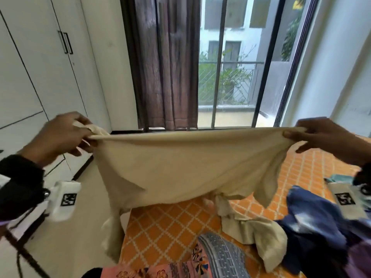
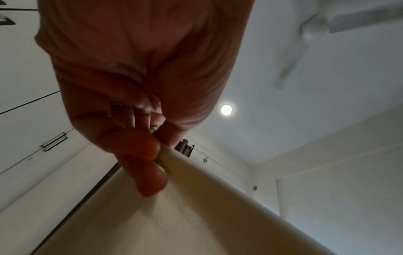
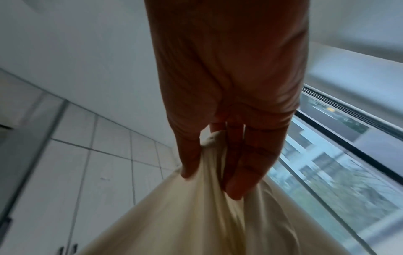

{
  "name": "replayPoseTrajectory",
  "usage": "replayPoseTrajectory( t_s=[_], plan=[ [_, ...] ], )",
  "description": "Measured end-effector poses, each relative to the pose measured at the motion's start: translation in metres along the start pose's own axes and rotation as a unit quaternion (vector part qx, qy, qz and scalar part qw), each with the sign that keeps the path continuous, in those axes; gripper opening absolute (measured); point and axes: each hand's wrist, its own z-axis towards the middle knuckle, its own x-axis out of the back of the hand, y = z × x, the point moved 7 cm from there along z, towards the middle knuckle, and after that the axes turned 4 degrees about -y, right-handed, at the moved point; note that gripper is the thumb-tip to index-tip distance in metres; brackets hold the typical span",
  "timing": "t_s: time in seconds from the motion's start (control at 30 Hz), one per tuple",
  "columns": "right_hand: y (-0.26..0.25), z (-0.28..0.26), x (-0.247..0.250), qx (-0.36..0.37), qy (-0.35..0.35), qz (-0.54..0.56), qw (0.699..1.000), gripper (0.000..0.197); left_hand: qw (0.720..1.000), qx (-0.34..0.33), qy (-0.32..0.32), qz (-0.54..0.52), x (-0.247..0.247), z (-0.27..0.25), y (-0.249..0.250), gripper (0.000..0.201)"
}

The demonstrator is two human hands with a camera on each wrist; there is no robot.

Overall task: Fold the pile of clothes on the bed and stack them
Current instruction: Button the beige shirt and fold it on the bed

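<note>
Nearest the viewer, a pink patterned cloth [image 1: 152,270] and a grey patterned garment [image 1: 222,255] lie on the bed [image 1: 166,223], which carries an orange lattice cover. To their right sits a heap of blue clothing [image 1: 313,223]. Above these, the cream garment [image 1: 188,165] hangs stretched between the two hands, its lower end trailing onto the bed. The left hand [image 1: 60,135] pinches one top corner between thumb and curled fingers [image 2: 141,150]; the right hand [image 1: 319,135] grips the opposite corner, fabric bunched under its fingers [image 3: 242,165]. The hands are well apart, the top edge taut between them. Beyond stand a white wardrobe [image 1: 40,67], a brown curtain [image 1: 166,63] and a barred window [image 1: 236,57].
</note>
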Motion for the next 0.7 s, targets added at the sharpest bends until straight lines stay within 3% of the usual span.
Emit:
replayPoseTrajectory(
  t_s=[0.07,0.17,0.23,0.3,0.37,0.4,0.47,0.5,0.57,0.63,0.7],
  plan=[
    [-0.035,-0.007,0.024,0.057,0.036,0.030,0.997,0.018,0.998,-0.015,0.043,-0.048,0.033,0.003,0.020,0.013],
    [-0.061,0.012,0.075,0.085,0.079,0.039,0.993,0.007,0.994,-0.031,0.058,-0.092,0.062,0.015,0.048,0.013],
    [-0.060,0.038,0.087,0.072,0.043,0.056,0.995,0.012,0.998,-0.019,0.005,-0.063,0.051,0.028,0.058,0.018],
    [-0.057,0.058,0.079,0.055,0.000,0.005,0.998,0.018,0.997,0.029,-0.072,-0.012,0.019,0.044,0.054,0.027],
    [-0.039,0.082,0.046,-0.008,-0.106,-0.081,0.991,0.027,0.986,0.100,-0.134,0.006,-0.021,0.065,0.037,0.031],
    [-0.022,0.091,0.024,-0.062,-0.170,-0.132,0.975,0.026,0.979,0.132,-0.155,-0.002,-0.040,0.076,0.026,0.032],
    [0.024,0.126,0.008,-0.173,-0.219,-0.241,0.930,0.024,0.962,0.188,-0.193,-0.043,-0.082,0.101,0.006,0.030],
    [0.043,0.147,0.004,-0.209,-0.214,-0.312,0.902,0.024,0.957,0.203,-0.194,-0.072,-0.100,0.116,-0.001,0.029],
    [0.059,0.192,0.001,-0.213,-0.161,-0.434,0.861,0.021,0.957,0.205,-0.155,-0.136,-0.122,0.152,-0.003,0.029],
    [0.052,0.236,0.012,-0.197,-0.067,-0.441,0.873,0.020,0.969,0.152,-0.087,-0.172,-0.125,0.197,0.015,0.027],
    [0.023,0.274,0.044,-0.144,0.090,-0.371,0.913,0.023,0.988,0.041,-0.022,-0.147,-0.107,0.242,0.053,0.028]
  ],
)
